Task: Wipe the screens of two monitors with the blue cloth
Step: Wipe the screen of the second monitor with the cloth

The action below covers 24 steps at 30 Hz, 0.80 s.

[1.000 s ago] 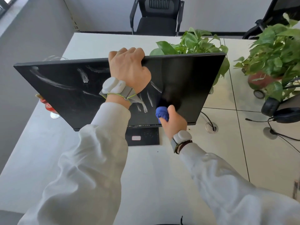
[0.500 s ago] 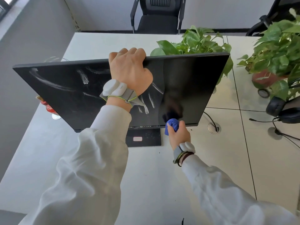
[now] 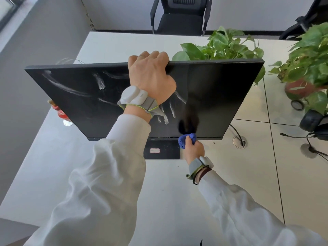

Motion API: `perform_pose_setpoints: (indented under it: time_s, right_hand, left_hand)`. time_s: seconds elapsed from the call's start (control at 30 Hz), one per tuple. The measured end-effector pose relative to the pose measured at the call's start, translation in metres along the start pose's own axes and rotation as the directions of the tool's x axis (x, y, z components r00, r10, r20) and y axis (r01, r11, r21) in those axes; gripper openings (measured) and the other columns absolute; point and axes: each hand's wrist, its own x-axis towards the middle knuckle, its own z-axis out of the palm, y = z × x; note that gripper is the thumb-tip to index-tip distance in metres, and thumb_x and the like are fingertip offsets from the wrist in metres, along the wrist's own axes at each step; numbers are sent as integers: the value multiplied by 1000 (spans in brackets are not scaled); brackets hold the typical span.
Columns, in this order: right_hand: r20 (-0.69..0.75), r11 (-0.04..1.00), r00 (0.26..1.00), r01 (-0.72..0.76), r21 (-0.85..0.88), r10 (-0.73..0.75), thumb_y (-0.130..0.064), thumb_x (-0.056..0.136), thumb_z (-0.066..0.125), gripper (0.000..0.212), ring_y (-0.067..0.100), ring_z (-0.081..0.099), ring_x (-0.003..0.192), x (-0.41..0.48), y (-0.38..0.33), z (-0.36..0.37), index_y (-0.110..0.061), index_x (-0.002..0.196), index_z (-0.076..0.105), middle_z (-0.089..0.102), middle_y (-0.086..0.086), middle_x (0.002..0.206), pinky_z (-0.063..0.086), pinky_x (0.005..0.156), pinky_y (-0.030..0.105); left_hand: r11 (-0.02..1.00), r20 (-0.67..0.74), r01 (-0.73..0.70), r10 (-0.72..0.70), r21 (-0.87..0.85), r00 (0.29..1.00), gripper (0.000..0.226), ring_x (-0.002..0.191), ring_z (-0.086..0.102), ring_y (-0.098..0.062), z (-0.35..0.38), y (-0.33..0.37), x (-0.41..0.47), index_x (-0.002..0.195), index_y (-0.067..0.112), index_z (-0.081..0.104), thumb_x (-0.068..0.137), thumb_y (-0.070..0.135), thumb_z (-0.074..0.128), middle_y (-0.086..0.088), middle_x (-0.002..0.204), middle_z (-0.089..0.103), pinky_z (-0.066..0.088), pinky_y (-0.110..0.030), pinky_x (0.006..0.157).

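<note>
Bracing thin black flat-panel monitor (image 3: 221, 95) by top edge, left hand (image 3: 150, 77) clamped there; right hand (image 3: 194, 150) pinching soft bunched blue cloth (image 3: 188, 139) at bottom bezel, probably touching. Fragile panel: press lightly.

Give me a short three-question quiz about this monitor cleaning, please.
1. True or false: the left hand grips the top edge of the flat black monitor.
2. Which hand holds the crumpled blue cloth? A) left B) right C) neither
3. Fill in: the cloth is at the monitor's ____ edge.
Key: 1 true; 2 B, the right hand; 3 bottom.
</note>
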Motion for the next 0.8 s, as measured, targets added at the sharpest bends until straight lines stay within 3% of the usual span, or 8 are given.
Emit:
perform_pose_setpoints:
  time_s: [0.1, 0.27, 0.33, 0.37, 0.43, 0.5, 0.63, 0.8]
  right_hand:
    - [48, 997, 996, -79, 6, 78, -37, 95, 51, 35, 31, 61, 70, -1, -4, 12, -14, 69, 56, 61, 7, 69, 48, 66, 37]
    - [284, 958, 922, -286, 36, 264, -57, 67, 44, 41, 35, 68, 72, 18, 17, 54, -18, 73, 53, 69, 14, 77, 60, 73, 50]
    - [374, 926, 864, -376, 31, 338, -49, 84, 49, 35, 22, 62, 51, -6, -10, 43, -14, 79, 48, 63, 12, 70, 52, 48, 31]
    - [385, 925, 859, -379, 32, 338, -38, 93, 51, 29, 13, 51, 35, -12, -21, 37, -14, 77, 45, 54, 7, 59, 39, 36, 20]
    - [368, 926, 865, -376, 27, 340, -26, 98, 50, 28, 7, 31, 20, -11, -27, 25, -15, 75, 40, 40, -1, 42, 23, 30, 10]
    - [340, 917, 882, -382, 110, 326, -26, 101, 46, 30, 6, 29, 17, -9, -26, 14, -16, 75, 37, 38, -5, 33, 21, 27, 8]
    - [262, 922, 918, -348, 171, 298, -34, 92, 55, 29, 15, 42, 39, -1, -15, 21, -16, 71, 44, 44, 1, 53, 31, 41, 20]
    - [358, 920, 885, -366, 140, 298, -36, 85, 57, 23, 18, 43, 52, -10, -20, 42, -18, 74, 47, 48, 3, 67, 36, 50, 26]
  left_hand:
    - [1000, 0, -10, 10, -8, 1000, 17, 69, 38, -26, 1, 0, -2, 75, 15, 42, 58, 17, 41, 2, 67, 43, 23, -34, 75]
    - [1000, 18, -13, 13, 5, 1000, 20, 70, 37, -26, -2, 6, -4, 76, 16, 43, 56, 18, 40, 2, 68, 43, 23, -34, 75]
    - [1000, 22, -9, 9, 13, 1000, 20, 69, 38, -27, 0, 5, -4, 76, 16, 44, 56, 17, 40, 2, 67, 44, 24, -34, 75]
    - [1000, 17, -17, 16, 20, 1000, 20, 69, 39, -27, -1, 6, -2, 76, 15, 44, 56, 17, 39, 2, 67, 44, 23, -34, 75]
    - [1000, 23, -15, 14, 19, 1000, 20, 70, 41, -28, -2, 4, -1, 76, 15, 45, 57, 17, 39, 1, 68, 45, 23, -34, 75]
    - [1000, 23, -10, 10, 18, 1000, 20, 70, 41, -27, -1, 1, 0, 76, 15, 46, 57, 17, 40, 2, 68, 46, 24, -35, 75]
    - [1000, 39, -12, 11, 23, 999, 18, 69, 40, -26, -2, 2, -5, 75, 16, 43, 58, 17, 41, 2, 67, 44, 26, -35, 75]
    - [1000, 47, -4, 3, 25, 999, 21, 70, 37, -26, -2, 7, -5, 77, 16, 42, 56, 16, 40, 2, 69, 44, 23, -34, 75]
